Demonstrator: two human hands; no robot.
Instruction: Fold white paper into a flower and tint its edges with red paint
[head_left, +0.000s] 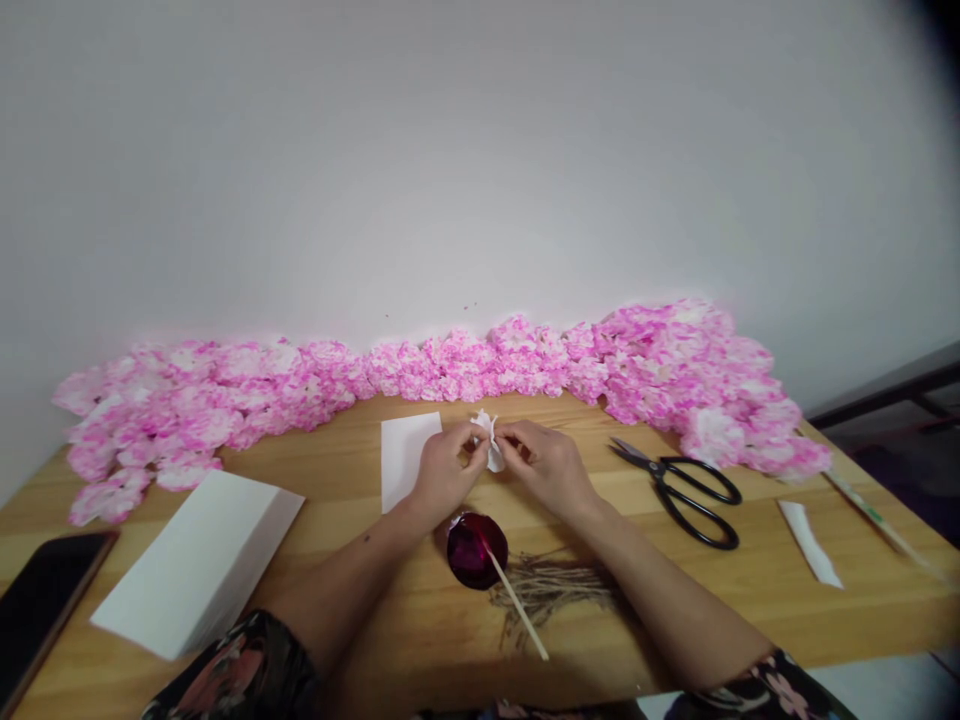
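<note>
My left hand (pixel 455 462) and my right hand (pixel 546 462) meet near the middle of the table. Between their fingertips is a small white paper flower (pixel 489 440), its petals ruffled and bunched; both hands pinch it, one from each side. Just left of my left hand, partly behind it, lies a flat white paper sheet (pixel 405 455). Below the hands, between my forearms, stands a small round cup of dark magenta liquid (pixel 474 550) with a thin wooden stick (pixel 521 610) leaning out of it. A bundle of thin brown twigs (pixel 559 585) lies beside the cup, partly under my right forearm.
Pink and white paper flowers (pixel 450 365) line the table's back edge against the wall. Black-handled scissors (pixel 686 490) lie to the right, with a white paper strip (pixel 811 545) and a thin stick (pixel 874 515) beyond. At left are a white paper stack (pixel 191 560) and a phone (pixel 49 610).
</note>
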